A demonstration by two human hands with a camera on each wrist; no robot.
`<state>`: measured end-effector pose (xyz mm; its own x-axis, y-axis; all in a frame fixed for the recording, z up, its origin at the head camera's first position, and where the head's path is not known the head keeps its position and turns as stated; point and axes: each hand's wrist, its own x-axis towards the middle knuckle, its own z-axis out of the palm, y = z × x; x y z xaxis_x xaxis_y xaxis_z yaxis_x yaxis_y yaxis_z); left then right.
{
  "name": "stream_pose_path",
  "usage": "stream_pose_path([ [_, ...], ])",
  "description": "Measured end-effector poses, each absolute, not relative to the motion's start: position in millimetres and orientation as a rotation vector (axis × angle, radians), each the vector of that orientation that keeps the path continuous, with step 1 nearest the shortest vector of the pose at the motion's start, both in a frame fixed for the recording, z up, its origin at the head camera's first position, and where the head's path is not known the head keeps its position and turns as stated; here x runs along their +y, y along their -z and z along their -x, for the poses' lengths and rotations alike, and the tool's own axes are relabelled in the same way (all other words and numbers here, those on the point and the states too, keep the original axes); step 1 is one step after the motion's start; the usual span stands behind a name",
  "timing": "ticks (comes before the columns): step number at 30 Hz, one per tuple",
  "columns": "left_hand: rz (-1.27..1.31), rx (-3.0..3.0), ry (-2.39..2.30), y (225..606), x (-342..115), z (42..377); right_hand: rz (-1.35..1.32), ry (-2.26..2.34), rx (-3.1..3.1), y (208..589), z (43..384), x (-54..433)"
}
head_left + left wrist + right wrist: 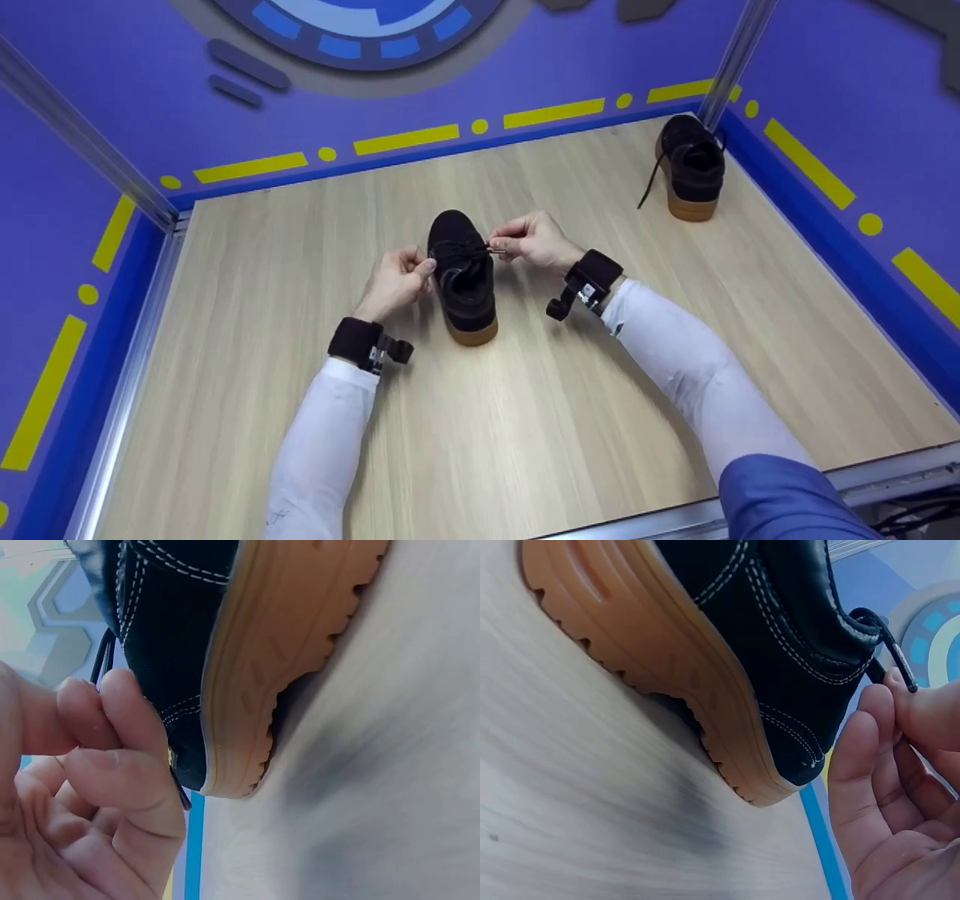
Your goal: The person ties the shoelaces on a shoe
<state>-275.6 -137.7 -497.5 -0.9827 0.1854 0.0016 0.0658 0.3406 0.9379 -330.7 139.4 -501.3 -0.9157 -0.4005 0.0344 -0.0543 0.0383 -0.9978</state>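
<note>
The left hand and right hand each pinch the black lace beside the upright shoe, across whose top it lies, so gentle, even tension should probably keep it centred.

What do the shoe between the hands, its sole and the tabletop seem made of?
Shoe upper: probably suede or fabric, dull black with pale stitching.
Sole: likely moulded rubber, matte tan, with notched edges.
Tabletop: wood or wood-look laminate, satin, showing streaky grain.
</note>
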Motion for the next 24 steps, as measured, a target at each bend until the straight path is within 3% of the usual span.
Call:
stream_pose_path([
  [7,-0.249,2.715,-1.698,494,-132,264,0.421,1.944,2.127,488,318,127],
  [14,-0.336,2.571,-1.654,488,-114,238,0.290,1.792,2.013,477,289,123],
  [24,-0.387,2.566,-1.551,487,-101,227,0.356,1.739,1.787,480,272,115],
])
